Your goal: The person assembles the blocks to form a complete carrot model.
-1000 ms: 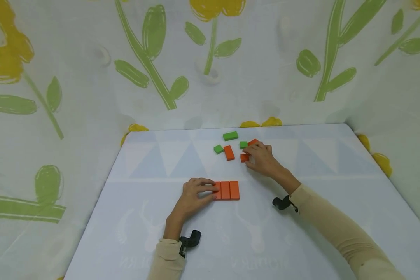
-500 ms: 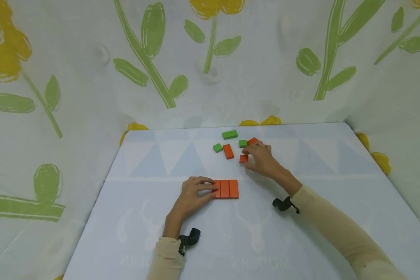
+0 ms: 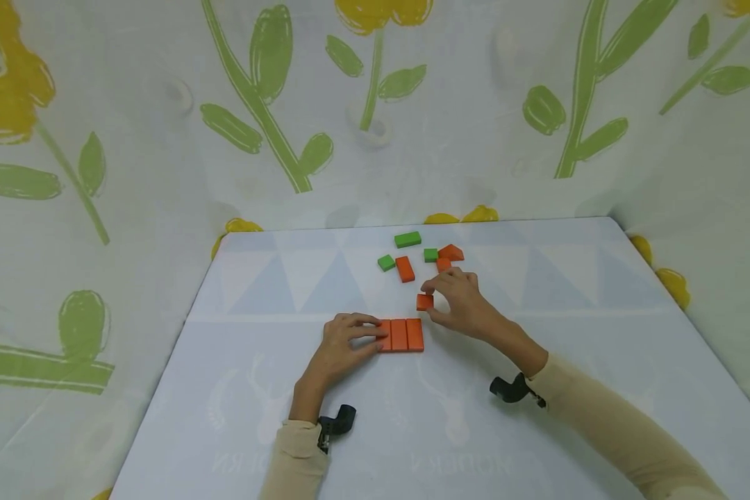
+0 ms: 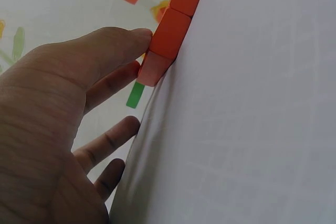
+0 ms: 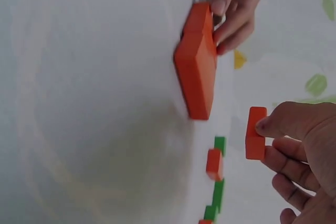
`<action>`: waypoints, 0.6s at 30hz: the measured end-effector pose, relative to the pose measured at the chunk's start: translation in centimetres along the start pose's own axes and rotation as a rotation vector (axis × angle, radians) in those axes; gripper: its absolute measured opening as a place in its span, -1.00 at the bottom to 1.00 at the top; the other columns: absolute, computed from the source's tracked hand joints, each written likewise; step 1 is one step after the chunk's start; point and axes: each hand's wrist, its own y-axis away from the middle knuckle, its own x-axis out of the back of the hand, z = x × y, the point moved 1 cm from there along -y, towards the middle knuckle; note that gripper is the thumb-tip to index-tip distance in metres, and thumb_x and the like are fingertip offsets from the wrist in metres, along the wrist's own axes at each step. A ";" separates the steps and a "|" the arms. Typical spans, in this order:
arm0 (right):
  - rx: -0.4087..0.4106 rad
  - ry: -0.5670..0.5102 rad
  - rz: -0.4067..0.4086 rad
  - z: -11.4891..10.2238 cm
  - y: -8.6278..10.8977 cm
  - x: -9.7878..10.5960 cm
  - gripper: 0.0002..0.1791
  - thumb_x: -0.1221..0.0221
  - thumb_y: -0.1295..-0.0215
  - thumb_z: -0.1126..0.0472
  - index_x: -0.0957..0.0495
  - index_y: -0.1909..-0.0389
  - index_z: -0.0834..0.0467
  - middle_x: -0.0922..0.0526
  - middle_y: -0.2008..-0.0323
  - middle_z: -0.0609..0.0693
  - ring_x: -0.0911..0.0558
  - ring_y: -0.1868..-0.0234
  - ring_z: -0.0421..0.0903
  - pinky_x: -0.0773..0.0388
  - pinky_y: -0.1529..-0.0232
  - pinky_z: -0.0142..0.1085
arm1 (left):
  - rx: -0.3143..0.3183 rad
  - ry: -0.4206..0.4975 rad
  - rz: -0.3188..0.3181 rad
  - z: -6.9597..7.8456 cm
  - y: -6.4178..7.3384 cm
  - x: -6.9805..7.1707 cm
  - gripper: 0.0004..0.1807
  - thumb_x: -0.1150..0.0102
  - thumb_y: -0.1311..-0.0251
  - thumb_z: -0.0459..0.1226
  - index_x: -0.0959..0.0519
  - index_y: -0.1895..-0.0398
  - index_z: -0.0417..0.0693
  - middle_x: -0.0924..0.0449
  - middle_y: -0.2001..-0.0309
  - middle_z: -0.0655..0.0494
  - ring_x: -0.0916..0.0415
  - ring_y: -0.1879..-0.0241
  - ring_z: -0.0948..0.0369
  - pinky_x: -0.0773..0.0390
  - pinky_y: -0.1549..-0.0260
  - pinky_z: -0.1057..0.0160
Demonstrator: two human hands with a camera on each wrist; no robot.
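My right hand [image 3: 464, 305] pinches a small orange block [image 3: 424, 302] between thumb and fingers, above the table and just beyond the row. In the right wrist view this held block [image 5: 255, 134] appears as a short bar under the thumb. My left hand [image 3: 345, 347] grips the left end of a row of flat orange blocks [image 3: 407, 335] laid side by side. Seen from the left wrist, the thumb [image 4: 140, 39] presses on the near face of the row [image 4: 171, 32], with a finger on its other side; the remaining fingers are spread out.
Behind the row lie a long green block [image 3: 407, 239], two small green blocks [image 3: 386, 262], an upright-lying orange block [image 3: 405, 269], another small orange block [image 3: 444, 264] and an orange triangular block [image 3: 451, 253]. A flower-print curtain [image 3: 450, 139] hangs beyond the white table [image 3: 256, 285].
My right hand has drawn the small orange block away from the loose pieces, toward the row and slightly left. The left hand stays at the row's left end.
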 end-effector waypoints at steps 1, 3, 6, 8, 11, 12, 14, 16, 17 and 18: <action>0.006 -0.005 -0.003 -0.4 0.2 0.0 -0.63 -0.40 -0.15 0.21 -0.62 0.01 0.09 -0.62 0.13 -0.08 -0.38 -0.10 -0.03 -0.17 -0.08 0.06 | -0.002 0.002 0.002 0.0 0.0 0.0 -0.77 -0.34 -0.28 -0.12 -0.76 0.01 0.20 -0.58 -0.12 0.28 -0.35 -0.19 0.13 -0.18 -0.18 -0.14; 0.027 -0.015 -0.006 -1.0 0.6 -0.1 -0.64 -0.40 -0.15 0.22 -0.63 0.01 0.10 -0.62 0.14 -0.09 -0.38 -0.11 -0.03 -0.18 -0.08 0.05 | 0.000 0.006 0.002 0.0 0.0 0.0 -0.77 -0.34 -0.28 -0.12 -0.76 0.02 0.21 -0.58 -0.12 0.28 -0.35 -0.19 0.13 -0.18 -0.18 -0.13; 0.070 -0.029 0.006 -1.8 1.1 -0.3 -0.64 -0.40 -0.14 0.23 -0.64 0.02 0.10 -0.63 0.15 -0.10 -0.40 -0.09 -0.05 -0.20 -0.05 0.02 | 0.006 0.007 0.000 -0.1 0.0 0.0 -0.77 -0.34 -0.28 -0.11 -0.76 0.01 0.23 -0.58 -0.12 0.30 -0.35 -0.19 0.15 -0.18 -0.18 -0.11; 0.094 -0.039 0.014 -2.4 1.5 -0.4 -0.65 -0.40 -0.14 0.24 -0.64 0.02 0.10 -0.63 0.15 -0.11 -0.41 -0.07 -0.06 -0.21 -0.02 0.00 | 0.013 0.006 -0.005 -0.1 0.0 0.0 -0.76 -0.33 -0.28 -0.11 -0.76 0.00 0.23 -0.58 -0.12 0.31 -0.34 -0.20 0.16 -0.18 -0.18 -0.10; 0.111 -0.040 0.010 -3.1 1.9 -0.8 -0.65 -0.40 -0.13 0.24 -0.64 0.03 0.08 -0.63 0.14 -0.13 -0.41 -0.06 -0.10 -0.21 -0.02 -0.03 | 0.019 0.000 -0.010 -0.1 0.0 0.1 -0.76 -0.33 -0.29 -0.10 -0.75 0.00 0.24 -0.57 -0.13 0.31 -0.34 -0.20 0.17 -0.18 -0.18 -0.09; 0.115 -0.039 0.006 -3.4 2.0 -0.9 -0.65 -0.40 -0.13 0.24 -0.64 0.03 0.08 -0.63 0.14 -0.14 -0.41 -0.06 -0.10 -0.22 -0.02 -0.04 | 0.020 -0.003 -0.013 -0.1 0.0 0.1 -0.76 -0.32 -0.30 -0.10 -0.75 -0.01 0.25 -0.57 -0.13 0.31 -0.34 -0.20 0.17 -0.18 -0.18 -0.08; 0.125 -0.038 0.000 -3.9 2.2 -1.2 -0.65 -0.42 -0.13 0.22 -0.64 0.03 0.08 -0.64 0.14 -0.15 -0.41 -0.06 -0.11 -0.22 -0.03 -0.04 | 0.015 -0.005 -0.011 -0.1 -0.1 0.1 -0.76 -0.32 -0.30 -0.09 -0.75 -0.01 0.24 -0.57 -0.13 0.31 -0.35 -0.19 0.16 -0.18 -0.18 -0.08; 0.144 -0.038 -0.004 -4.4 2.5 -1.4 -0.63 -0.45 -0.12 0.20 -0.64 0.04 0.09 -0.66 0.13 -0.14 -0.42 -0.06 -0.10 -0.22 -0.02 -0.03 | 0.006 -0.004 -0.006 -0.1 -0.1 0.1 -0.76 -0.32 -0.29 -0.10 -0.75 -0.01 0.24 -0.58 -0.13 0.31 -0.35 -0.19 0.16 -0.19 -0.17 -0.09; 0.153 -0.036 -0.005 -4.6 2.6 -1.6 -0.62 -0.46 -0.11 0.19 -0.65 0.04 0.10 -0.66 0.12 -0.13 -0.42 -0.05 -0.09 -0.22 -0.03 -0.02 | 0.000 -0.004 -0.003 -0.1 -0.1 0.1 -0.75 -0.33 -0.28 -0.10 -0.75 -0.01 0.23 -0.58 -0.13 0.30 -0.36 -0.18 0.15 -0.19 -0.15 -0.09; 0.161 -0.033 -0.005 -4.9 2.7 -1.7 -0.61 -0.47 -0.10 0.18 -0.65 0.04 0.11 -0.66 0.12 -0.12 -0.43 -0.05 -0.09 -0.23 -0.02 -0.02 | -0.003 -0.001 -0.001 -0.1 -0.1 0.1 -0.75 -0.33 -0.28 -0.11 -0.75 -0.01 0.22 -0.58 -0.13 0.30 -0.36 -0.18 0.15 -0.19 -0.15 -0.10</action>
